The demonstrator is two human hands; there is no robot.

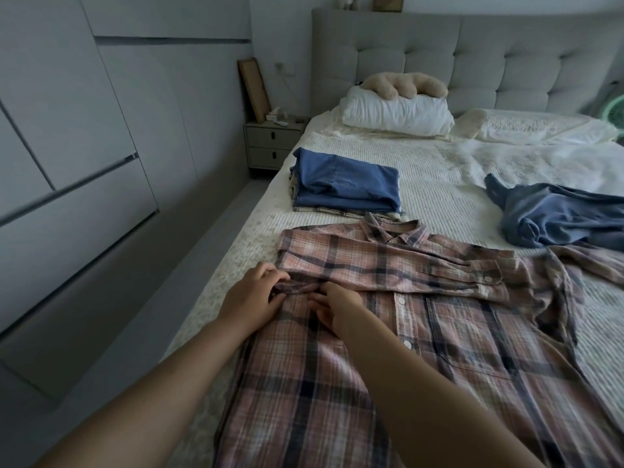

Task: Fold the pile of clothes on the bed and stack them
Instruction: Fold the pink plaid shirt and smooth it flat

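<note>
Head view: a pink, cream and navy plaid shirt (422,319) is seen spread button-side up on the bed (439,170), one sleeve laid across the chest, white buttons and a chest pocket showing. No label or writing can be read. A bunched fold at its left edge is pinched by the left hand (251,298), fingers curled; beside it, cloth is gripped by the right hand (332,307). Further up, a folded stack (344,187) topped with blue denim is seen, and a crumpled blue garment (560,214) lies to the right.
</note>
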